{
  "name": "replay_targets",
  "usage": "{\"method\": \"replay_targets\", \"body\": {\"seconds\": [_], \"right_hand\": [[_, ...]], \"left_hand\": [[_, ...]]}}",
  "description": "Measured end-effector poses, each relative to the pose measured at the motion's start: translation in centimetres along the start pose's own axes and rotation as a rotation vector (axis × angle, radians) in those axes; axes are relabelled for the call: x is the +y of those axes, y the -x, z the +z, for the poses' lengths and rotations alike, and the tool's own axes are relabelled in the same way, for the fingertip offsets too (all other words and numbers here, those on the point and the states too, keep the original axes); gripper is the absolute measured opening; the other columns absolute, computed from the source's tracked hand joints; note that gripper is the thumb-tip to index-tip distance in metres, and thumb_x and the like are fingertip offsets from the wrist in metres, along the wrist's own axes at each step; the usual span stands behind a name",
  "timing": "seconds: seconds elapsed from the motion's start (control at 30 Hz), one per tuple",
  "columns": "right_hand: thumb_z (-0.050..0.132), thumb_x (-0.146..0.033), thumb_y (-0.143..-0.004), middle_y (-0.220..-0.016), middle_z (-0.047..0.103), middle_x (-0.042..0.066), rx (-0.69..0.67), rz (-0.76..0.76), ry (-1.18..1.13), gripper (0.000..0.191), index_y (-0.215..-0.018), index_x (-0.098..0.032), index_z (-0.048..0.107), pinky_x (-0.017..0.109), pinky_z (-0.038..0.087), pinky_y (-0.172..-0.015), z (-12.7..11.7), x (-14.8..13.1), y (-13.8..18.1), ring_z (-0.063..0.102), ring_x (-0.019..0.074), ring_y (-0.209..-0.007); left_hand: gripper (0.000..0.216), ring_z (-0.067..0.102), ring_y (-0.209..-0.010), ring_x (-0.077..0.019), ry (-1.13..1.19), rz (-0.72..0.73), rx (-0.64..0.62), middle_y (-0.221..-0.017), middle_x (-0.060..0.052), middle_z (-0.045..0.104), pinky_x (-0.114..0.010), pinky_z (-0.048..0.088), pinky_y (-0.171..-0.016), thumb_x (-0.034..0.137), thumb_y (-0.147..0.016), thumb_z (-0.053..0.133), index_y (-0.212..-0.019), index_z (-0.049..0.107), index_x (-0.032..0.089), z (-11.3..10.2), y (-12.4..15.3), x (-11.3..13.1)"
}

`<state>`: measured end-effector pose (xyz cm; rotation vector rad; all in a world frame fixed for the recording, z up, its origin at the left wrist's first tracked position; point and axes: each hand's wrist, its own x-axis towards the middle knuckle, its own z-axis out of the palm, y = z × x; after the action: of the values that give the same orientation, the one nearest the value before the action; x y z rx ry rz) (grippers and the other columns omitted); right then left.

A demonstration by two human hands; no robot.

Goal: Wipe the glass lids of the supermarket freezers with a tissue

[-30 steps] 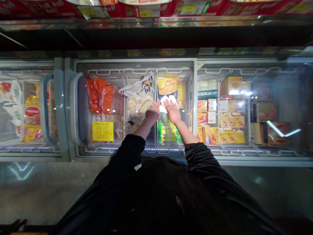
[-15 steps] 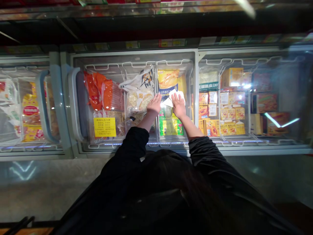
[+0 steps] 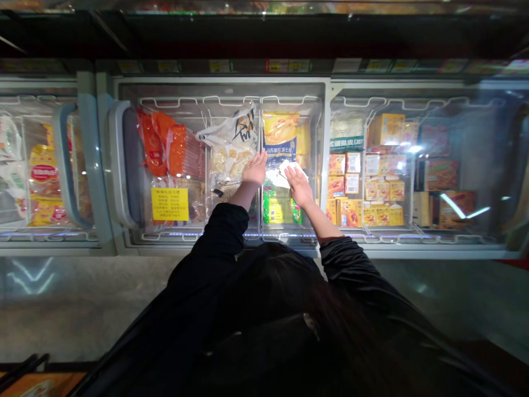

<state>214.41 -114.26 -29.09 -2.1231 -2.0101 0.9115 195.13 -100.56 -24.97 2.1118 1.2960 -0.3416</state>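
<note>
I lean over a chest freezer with a glass lid (image 3: 223,91). My left hand (image 3: 255,169) lies flat on the glass with fingers stretched out, above a clear bag of pale frozen pieces (image 3: 229,161). My right hand (image 3: 298,186) presses a white cloth (image 3: 285,171) against the glass, fingers extended over it. Under the cloth sits a yellow and blue packet (image 3: 281,138). Green packets (image 3: 279,209) lie nearer me in the same wire compartment.
Orange packets (image 3: 163,146) and a yellow label (image 3: 169,204) are at the left of this lid, beside its grey handle (image 3: 118,165). Stacked yellow boxes (image 3: 372,187) fill the freezer section to the right. Another lidded section (image 3: 41,165) is at the left. Grey floor lies below.
My right hand and the white cloth have slid down and slightly left on the glass. My left hand stays flat on the lid. The view has shifted a little.
</note>
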Motion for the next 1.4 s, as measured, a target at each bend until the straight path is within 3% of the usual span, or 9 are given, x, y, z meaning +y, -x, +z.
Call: {"method": "replay_targets", "body": {"seconds": [0.13,0.23,0.4,0.57,0.8,0.9,1.13,1.27,1.4], "right_hand": [[0.041,-0.002,-0.094,-0.182,0.028,0.006,0.050,0.058,-0.012,0.082,-0.173,-0.017,0.032,0.059,0.022,-0.138,-0.4,-0.7,-3.7,0.018,0.0286,-0.171],[0.044,-0.001,-0.092,-0.181,0.030,0.006,0.015,-0.054,0.007,0.083,-0.172,-0.019,0.036,0.061,0.021,-0.138,-0.7,-1.1,-4.5,0.017,0.0297,-0.171],[0.045,0.001,-0.091,-0.180,0.035,0.001,-0.081,-0.261,0.032,0.083,-0.170,-0.024,0.040,0.056,0.021,-0.139,0.0,-0.3,0.0,0.020,0.0231,-0.170],[0.041,0.002,-0.092,-0.180,0.034,-0.001,-0.061,-0.183,0.024,0.085,-0.171,-0.027,0.038,0.053,0.024,-0.139,0.8,1.1,4.5,0.021,0.0179,-0.170],[0.042,0.003,-0.089,-0.182,0.027,0.006,0.008,0.004,0.010,0.090,-0.174,-0.020,0.029,0.060,0.024,-0.137,1.0,-0.3,0.6,0.017,0.0255,-0.171],[0.041,0.003,-0.091,-0.182,0.027,0.008,-0.008,-0.053,0.018,0.085,-0.173,-0.015,0.032,0.061,0.021,-0.138,1.1,-1.5,-0.5,0.014,0.0275,-0.171],[0.039,0.002,-0.093,-0.178,0.037,-0.001,-0.104,-0.304,-0.030,0.082,-0.170,-0.027,0.042,0.055,0.023,-0.139,1.8,1.9,4.7,0.021,0.0183,-0.170],[0.038,0.003,-0.090,-0.179,0.034,-0.002,-0.024,-0.179,-0.072,0.087,-0.172,-0.027,0.038,0.055,0.020,-0.140,2.1,2.8,3.7,0.020,0.0171,-0.170],[0.041,0.004,-0.082,-0.181,0.027,0.007,0.118,-0.021,-0.123,0.096,-0.175,-0.018,0.029,0.066,0.017,-0.138,3.1,-0.3,-0.3,0.014,0.0260,-0.171]], "left_hand": [[0.075,0.021,-0.170,-0.0213,-0.020,-0.027,0.008,-0.184,-0.003,0.022,-0.043,0.022,-0.139,0.007,-0.100,0.029,-0.174,0.027,0.013,0.1,0.0,0.4],[0.076,0.022,-0.170,-0.0205,-0.030,-0.044,0.018,-0.184,-0.003,0.023,-0.041,0.022,-0.139,0.004,-0.099,0.026,-0.174,0.028,0.014,0.3,0.0,0.5],[0.082,0.018,-0.171,-0.0185,-0.023,-0.064,0.025,-0.184,-0.002,0.021,-0.039,0.019,-0.140,-0.001,-0.095,0.028,-0.175,0.025,0.015,0.6,0.0,0.7],[0.082,0.018,-0.171,-0.0180,-0.030,-0.051,0.014,-0.184,-0.002,0.021,-0.039,0.020,-0.139,-0.001,-0.095,0.032,-0.175,0.027,0.016,1.9,2.5,1.0],[0.080,0.021,-0.170,-0.0213,-0.050,-0.041,-0.029,-0.183,-0.005,0.023,-0.043,0.024,-0.138,0.001,-0.096,0.038,-0.174,0.029,0.016,4.0,6.6,1.7],[0.078,0.023,-0.170,-0.0221,-0.058,-0.039,-0.032,-0.182,-0.006,0.023,-0.045,0.025,-0.138,0.002,-0.098,0.037,-0.174,0.030,0.015,4.0,6.8,1.8],[0.075,0.021,-0.170,-0.0219,-0.054,-0.040,-0.052,-0.183,-0.006,0.022,-0.044,0.021,-0.139,0.004,-0.101,0.037,-0.175,0.028,0.018,4.1,6.8,1.6],[0.076,0.018,-0.171,-0.0225,-0.064,-0.033,-0.042,-0.184,-0.007,0.020,-0.041,0.021,-0.139,0.006,-0.101,0.042,-0.175,0.027,0.015,4.6,6.6,1.4],[0.073,0.025,-0.169,-0.0229,-0.066,-0.033,-0.014,-0.182,-0.006,0.026,-0.043,0.027,-0.137,0.005,-0.101,0.038,-0.173,0.034,0.017,5.2,6.0,1.0]]}}
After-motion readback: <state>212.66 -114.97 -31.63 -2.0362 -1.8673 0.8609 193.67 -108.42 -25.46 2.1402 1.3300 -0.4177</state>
